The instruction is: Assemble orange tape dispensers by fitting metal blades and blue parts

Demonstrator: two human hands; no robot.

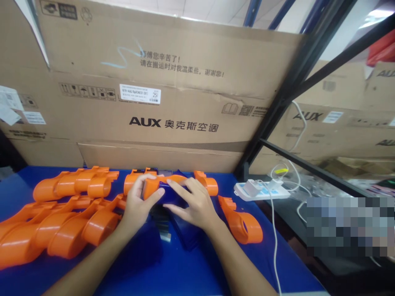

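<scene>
My left hand (138, 197) grips an orange plastic piece (151, 188) with a wide curved band, thumb across its front. Dark blue film (166, 192) lies against the front of that piece. From the other side my right hand (194, 199) spans the film, index finger at its upper edge and thumb at its lower edge. How far the film wraps behind is hidden. Below my right hand, a stack of dark blue sheets (187, 230) rests on the blue table (191, 275). Another orange ring-shaped piece (247, 228) lies to the right of my right forearm.
Two rows of orange pieces (68, 234) fill the table's left side. More orange pieces (211, 185) stand behind my hands. A white power strip (262, 190) with cables sits at the right edge beside a black frame post (268, 111). Large cardboard (173, 102) walls the back.
</scene>
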